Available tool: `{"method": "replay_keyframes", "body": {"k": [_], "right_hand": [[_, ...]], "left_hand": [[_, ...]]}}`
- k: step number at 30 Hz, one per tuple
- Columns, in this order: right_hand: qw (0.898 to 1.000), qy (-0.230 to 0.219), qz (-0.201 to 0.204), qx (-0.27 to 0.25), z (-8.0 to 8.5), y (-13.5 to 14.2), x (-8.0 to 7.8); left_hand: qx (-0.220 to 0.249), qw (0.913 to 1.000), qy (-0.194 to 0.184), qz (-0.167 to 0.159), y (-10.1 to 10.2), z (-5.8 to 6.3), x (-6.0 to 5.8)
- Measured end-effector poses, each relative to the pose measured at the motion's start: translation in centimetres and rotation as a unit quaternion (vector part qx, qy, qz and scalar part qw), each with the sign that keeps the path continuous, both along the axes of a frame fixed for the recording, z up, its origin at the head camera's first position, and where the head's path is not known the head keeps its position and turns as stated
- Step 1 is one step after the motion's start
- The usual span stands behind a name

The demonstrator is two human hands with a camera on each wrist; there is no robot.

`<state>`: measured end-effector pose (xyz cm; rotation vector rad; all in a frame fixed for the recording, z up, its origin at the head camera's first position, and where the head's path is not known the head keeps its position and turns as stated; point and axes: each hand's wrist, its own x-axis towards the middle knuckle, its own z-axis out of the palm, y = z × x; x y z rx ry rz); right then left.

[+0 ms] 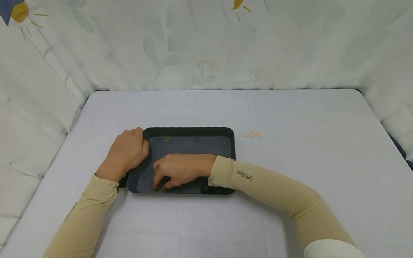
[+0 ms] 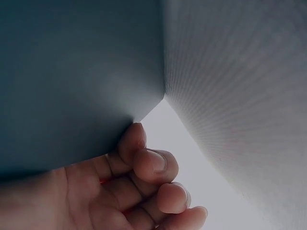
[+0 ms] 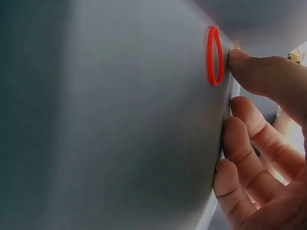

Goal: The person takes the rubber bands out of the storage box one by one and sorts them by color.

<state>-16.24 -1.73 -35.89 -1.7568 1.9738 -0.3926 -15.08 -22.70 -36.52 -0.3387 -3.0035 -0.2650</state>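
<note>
A dark rectangular tray (image 1: pixel 192 132) lies on the table. My left hand (image 1: pixel 126 150) grips its left rim near the far corner; in the left wrist view the curled fingers (image 2: pixel 156 165) sit against the tray's edge. My right hand (image 1: pixel 180 169) reaches down into the tray's near-left part, thumb and fingers bent and apart, fingertips at the tray floor. Along the tray's far side lie a yellow rubber band (image 1: pixel 166 139) and a red rubber band (image 1: pixel 197 139). The right wrist view shows a red band (image 3: pixel 209 57) close by the thumb.
Small orange rubber bands (image 1: pixel 251 135) lie in a row on the white-covered table (image 1: pixel 297 133), just right of the tray. A patterned curtain (image 1: pixel 197 39) hangs behind the table's far edge. Black wrist-camera mounts sit under both wrists.
</note>
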Motion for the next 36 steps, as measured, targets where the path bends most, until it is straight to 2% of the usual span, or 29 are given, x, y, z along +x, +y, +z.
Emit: {"method": "replay_keyframes", "body": {"k": [19, 24, 36], "right_hand": [[1.0, 0.0, -0.006, -0.017, -0.17, -0.08, 0.24], [1.0, -0.012, -0.012, -0.02, -0.36, -0.32, 0.33], [1.0, -0.017, 0.002, -0.018, -0.12, -0.2, 0.23]], "left_hand": [[0.002, 1.0, 0.005, -0.001, 0.06, 0.11, 0.01], [0.001, 1.0, 0.005, -0.001, 0.02, 0.13, -0.01], [0.004, 1.0, -0.001, -0.001, 0.0, 0.06, -0.01]]}}
